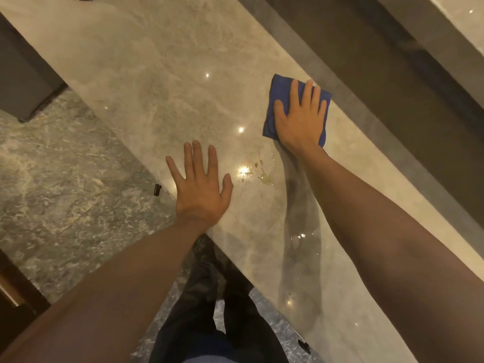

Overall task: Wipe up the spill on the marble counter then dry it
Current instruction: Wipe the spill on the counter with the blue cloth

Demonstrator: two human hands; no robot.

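Marble counter (pixel 162 82), polished and grey-beige, runs diagonally above a mottled stone floor (pixel 52 166). Right hand (pixel 301 119) lies flat, fingers spread, pressing a folded blue cloth (pixel 281 89) near the counter's far edge. Left hand (pixel 201 184) rests open and empty at the near edge. Yellowish spill droplets (pixel 262 174) lie between the hands, untouched by either. Dark trousers (pixel 209 297) stand below.
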